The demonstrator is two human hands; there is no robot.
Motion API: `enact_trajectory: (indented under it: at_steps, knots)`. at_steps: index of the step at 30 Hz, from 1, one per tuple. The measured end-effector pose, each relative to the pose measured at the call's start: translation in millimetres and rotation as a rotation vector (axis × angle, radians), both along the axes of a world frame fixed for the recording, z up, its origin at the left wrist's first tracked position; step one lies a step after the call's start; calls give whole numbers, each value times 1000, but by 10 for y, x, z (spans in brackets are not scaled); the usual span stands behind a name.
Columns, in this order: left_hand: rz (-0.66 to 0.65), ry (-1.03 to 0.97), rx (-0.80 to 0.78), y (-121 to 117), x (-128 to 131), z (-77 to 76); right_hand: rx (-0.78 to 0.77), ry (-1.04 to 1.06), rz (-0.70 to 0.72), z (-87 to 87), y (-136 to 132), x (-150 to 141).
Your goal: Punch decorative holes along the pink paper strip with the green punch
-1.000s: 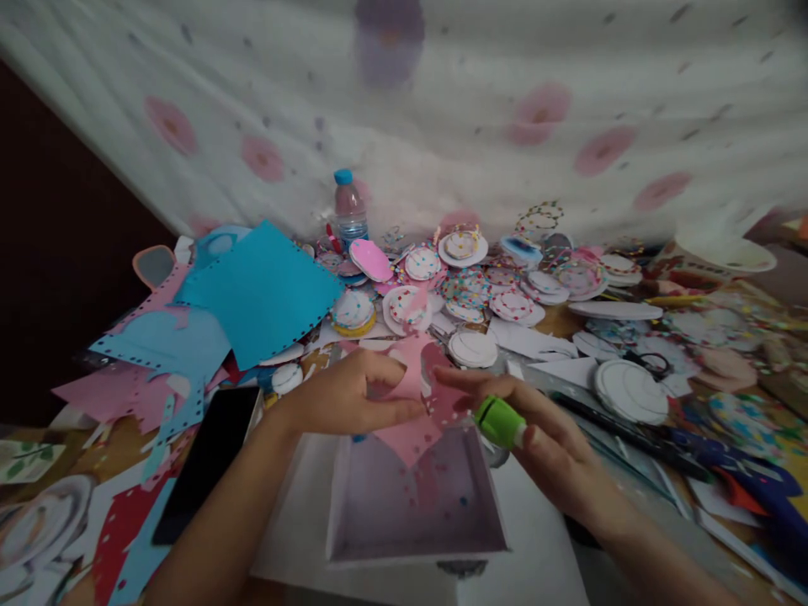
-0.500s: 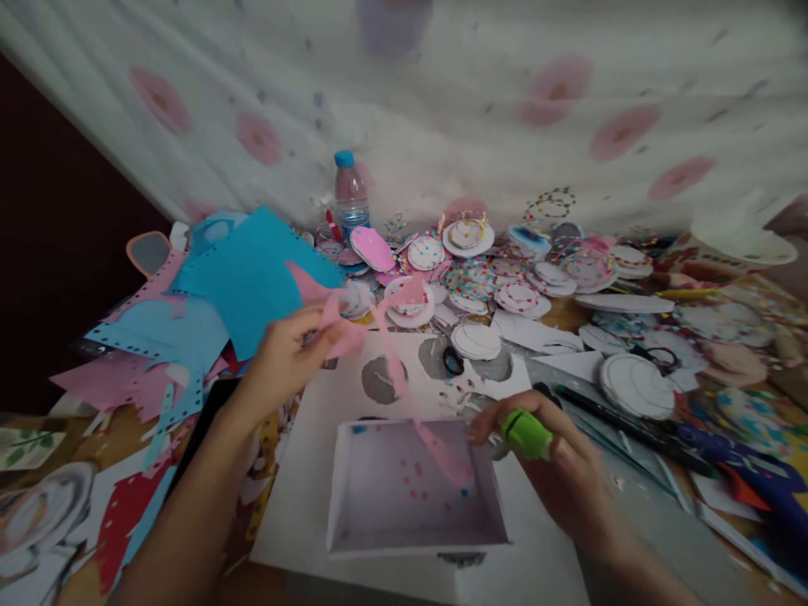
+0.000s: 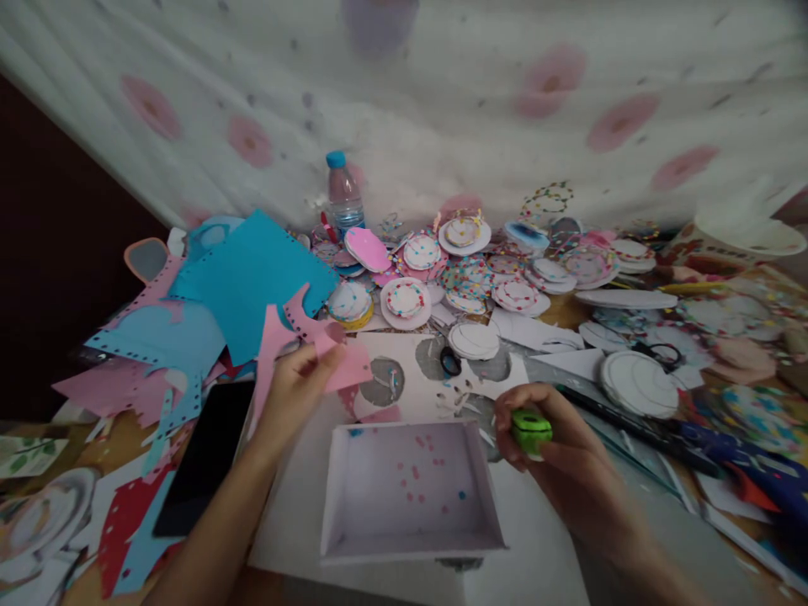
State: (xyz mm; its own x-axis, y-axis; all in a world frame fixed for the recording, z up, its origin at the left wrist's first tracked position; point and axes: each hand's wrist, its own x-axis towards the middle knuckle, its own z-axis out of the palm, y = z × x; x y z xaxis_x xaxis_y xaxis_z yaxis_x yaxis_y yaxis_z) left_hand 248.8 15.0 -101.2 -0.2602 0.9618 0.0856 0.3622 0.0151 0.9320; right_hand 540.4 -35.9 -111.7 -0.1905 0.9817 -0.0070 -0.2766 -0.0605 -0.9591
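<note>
My left hand (image 3: 295, 389) pinches a ragged pink paper scrap (image 3: 316, 345) with punched edges, held up left of centre over the table. My right hand (image 3: 555, 459) is wrapped round a small green hole punch (image 3: 531, 430) beside the right rim of a shallow white box lid (image 3: 410, 539). Small pink and blue paper dots lie scattered inside the lid. The lid rests on a white sheet with round holes cut in it (image 3: 404, 379).
A black phone (image 3: 205, 454) lies left of my left arm. Blue paper (image 3: 252, 278) and pink punched sheets pile up at the left. Several decorated paper discs (image 3: 467, 278), a water bottle (image 3: 344, 192), scissors (image 3: 656, 353) and pens (image 3: 631, 425) crowd the back and right.
My left hand has pulled the pink scrap off the lid and carried it up and left. My right hand with the green punch has drawn back to the lid's right rim.
</note>
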Motion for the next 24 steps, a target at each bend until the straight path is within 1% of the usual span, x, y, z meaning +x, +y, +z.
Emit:
enact_trajectory:
  at_steps: [2, 3, 4, 6, 8, 10, 11, 12, 14, 16, 21, 24]
  knots:
    - [-40, -183, -93, -41, 60, -137, 27, -194, 46, 108, 125, -14]
    - [-46, -287, -124, -59, 84, -198, 67, -346, 73, 163, 207, -35]
    - [-33, -388, -137, -78, 104, -252, 134, -493, 112, 210, 302, -68]
    - [-10, -539, -158, -114, 131, -337, 314, -685, 168, 259, 515, -165]
    - [-24, -599, -191, -149, 149, -386, 467, -827, 306, 228, 738, -292]
    - [-51, -598, -222, -178, 160, -397, 613, -949, 411, 128, 940, -428]
    - [-60, -593, -226, -188, 163, -392, 686, -1023, 485, 64, 1023, -494]
    - [-65, -592, -226, -195, 166, -384, 732, -1093, 543, -2, 1093, -554]
    - [-71, -596, -226, -199, 168, -371, 765, -1149, 597, -114, 1187, -655]
    - [-80, -604, -235, -194, 166, -377, 764, -1171, 614, -180, 1232, -727]
    - [-104, -634, -273, -182, 149, -459, 751, -1212, 634, -191, 1256, -808]
    - [-110, -655, -280, -178, 145, -478, 745, -1211, 636, -196, 1266, -820]
